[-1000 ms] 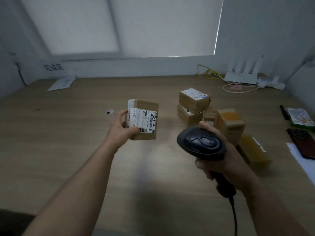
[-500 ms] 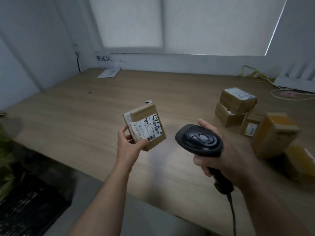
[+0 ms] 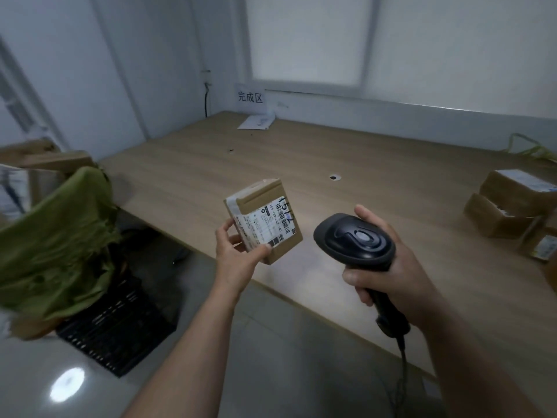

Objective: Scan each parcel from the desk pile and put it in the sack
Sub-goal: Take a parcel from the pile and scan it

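My left hand grips a small brown cardboard parcel with a white barcode label facing up, held over the desk's front edge. My right hand holds a black handheld scanner by its handle, its head just right of the parcel and its cable hanging down. A green sack stands on the floor at the left, beside the desk. The pile of brown parcels lies on the wooden desk at the far right, partly cut off by the frame.
A black plastic crate sits on the floor under the sack. Cardboard boxes stand behind the sack. A white envelope lies at the desk's back left under a wall sign. Yellow cable lies at the back right.
The view has swung left, bringing the green sack and crate into sight. My left hand has carried the parcel left toward the desk's front edge; the scanner stays close beside it.
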### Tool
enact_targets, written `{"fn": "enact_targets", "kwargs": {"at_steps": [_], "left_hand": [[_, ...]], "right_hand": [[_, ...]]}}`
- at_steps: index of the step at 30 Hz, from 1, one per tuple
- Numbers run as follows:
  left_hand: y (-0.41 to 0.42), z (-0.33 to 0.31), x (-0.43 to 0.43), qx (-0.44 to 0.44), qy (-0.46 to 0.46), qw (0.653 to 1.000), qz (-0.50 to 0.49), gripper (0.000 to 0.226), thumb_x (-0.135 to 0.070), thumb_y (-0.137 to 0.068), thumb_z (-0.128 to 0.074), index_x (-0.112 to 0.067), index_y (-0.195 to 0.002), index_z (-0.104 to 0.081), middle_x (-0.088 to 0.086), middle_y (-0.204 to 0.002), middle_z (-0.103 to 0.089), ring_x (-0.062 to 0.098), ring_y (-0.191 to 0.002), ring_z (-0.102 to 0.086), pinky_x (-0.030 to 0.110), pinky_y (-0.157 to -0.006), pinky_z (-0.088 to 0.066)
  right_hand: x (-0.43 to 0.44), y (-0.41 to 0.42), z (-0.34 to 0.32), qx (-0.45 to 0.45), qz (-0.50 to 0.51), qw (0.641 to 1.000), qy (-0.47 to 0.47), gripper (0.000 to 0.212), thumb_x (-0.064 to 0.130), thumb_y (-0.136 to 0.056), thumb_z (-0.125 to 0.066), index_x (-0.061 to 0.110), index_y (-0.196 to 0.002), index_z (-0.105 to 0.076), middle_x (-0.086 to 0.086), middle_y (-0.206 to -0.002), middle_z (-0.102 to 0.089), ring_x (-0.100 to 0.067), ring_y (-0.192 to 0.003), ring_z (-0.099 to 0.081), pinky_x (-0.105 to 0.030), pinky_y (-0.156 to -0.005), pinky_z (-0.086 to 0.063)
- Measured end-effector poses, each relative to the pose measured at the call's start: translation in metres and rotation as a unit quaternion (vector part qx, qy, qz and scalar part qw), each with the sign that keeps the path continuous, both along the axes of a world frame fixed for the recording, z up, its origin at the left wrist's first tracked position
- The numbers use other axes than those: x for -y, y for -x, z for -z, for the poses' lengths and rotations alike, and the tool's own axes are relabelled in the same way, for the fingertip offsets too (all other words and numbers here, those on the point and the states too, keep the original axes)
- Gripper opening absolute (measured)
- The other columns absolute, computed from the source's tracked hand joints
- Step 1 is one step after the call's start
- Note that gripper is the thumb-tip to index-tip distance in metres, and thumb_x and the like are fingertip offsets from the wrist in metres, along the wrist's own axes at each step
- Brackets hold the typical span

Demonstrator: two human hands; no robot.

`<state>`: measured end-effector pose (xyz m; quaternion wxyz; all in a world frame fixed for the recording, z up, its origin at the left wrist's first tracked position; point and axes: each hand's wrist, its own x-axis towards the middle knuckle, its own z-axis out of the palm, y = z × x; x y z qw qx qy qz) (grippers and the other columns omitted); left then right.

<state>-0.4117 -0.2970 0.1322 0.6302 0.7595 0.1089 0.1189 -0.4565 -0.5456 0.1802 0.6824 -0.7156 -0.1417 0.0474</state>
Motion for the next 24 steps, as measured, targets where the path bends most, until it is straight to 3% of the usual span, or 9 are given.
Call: {"fn": "enact_targets", "kwargs": {"at_steps": [4,8,14,17,20,24], "left_hand": [[0.016,0.004,-0.062,-0.006,-0.005,0.999,-0.035,0.083,-0.013,-0.074,-0.081,-0.031,-0.138,-0.031,0.0,-0.117,-0.057,0.011,-0.102,-0.057,0.019,-0.072,-0.043],[0.035,0.008,-0.118,-0.014,-0.005,0.996,-0.09,0.084,-0.026,-0.064,-0.084,-0.04,-0.13,-0.034,0.0,-0.121,-0.058,0.014,-0.111,-0.057,0.037,-0.092,-0.049],[0.055,0.016,-0.182,-0.011,0.009,0.986,-0.169,0.082,-0.022,-0.064,-0.084,-0.041,-0.126,-0.032,0.0,-0.124,-0.055,0.012,-0.11,-0.055,0.038,-0.094,-0.049],[0.057,0.023,-0.215,-0.014,0.018,0.978,-0.205,0.08,-0.014,-0.073,-0.082,-0.037,-0.131,-0.032,0.0,-0.127,-0.053,0.013,-0.11,-0.054,0.029,-0.088,-0.048],[0.05,0.021,-0.247,-0.012,0.015,0.972,-0.234,0.083,-0.011,-0.076,-0.08,-0.027,-0.14,-0.03,-0.001,-0.124,-0.052,0.006,-0.099,-0.052,0.013,-0.071,-0.041],[0.025,0.015,-0.296,-0.006,-0.007,0.963,-0.271,0.082,-0.01,-0.076,-0.08,-0.028,-0.139,-0.03,-0.002,-0.124,-0.05,0.01,-0.105,-0.049,0.012,-0.07,-0.042]], "right_hand": [[-0.06,-0.002,0.0,0.003,-0.026,1.0,0.005,0.095,-0.005,-0.065,-0.077,0.05,-0.132,-0.037,-0.003,-0.092,-0.071,-0.024,-0.051,-0.056,-0.03,-0.048,-0.051],[-0.116,-0.01,0.0,-0.012,-0.069,0.998,-0.004,0.096,0.006,-0.057,-0.079,0.047,-0.135,-0.038,-0.007,-0.098,-0.07,-0.023,-0.049,-0.055,-0.029,-0.047,-0.051],[-0.194,-0.034,0.005,-0.02,-0.145,0.989,0.002,0.096,0.004,-0.056,-0.079,0.044,-0.135,-0.042,-0.01,-0.114,-0.063,-0.025,-0.048,-0.053,-0.03,-0.045,-0.052],[-0.232,-0.052,0.007,-0.022,-0.184,0.983,0.004,0.095,0.004,-0.056,-0.077,0.044,-0.134,-0.041,-0.008,-0.115,-0.063,-0.023,-0.047,-0.054,-0.029,-0.044,-0.051],[-0.27,-0.077,0.012,-0.024,-0.208,0.978,-0.012,0.095,0.005,-0.055,-0.078,0.043,-0.134,-0.043,-0.005,-0.112,-0.067,-0.024,-0.046,-0.053,-0.03,-0.043,-0.05],[-0.324,-0.115,0.011,-0.024,-0.249,0.967,-0.034,0.095,-0.002,-0.057,-0.075,0.038,-0.136,-0.041,-0.003,-0.104,-0.071,-0.022,-0.043,-0.053,-0.029,-0.042,-0.049]]}}
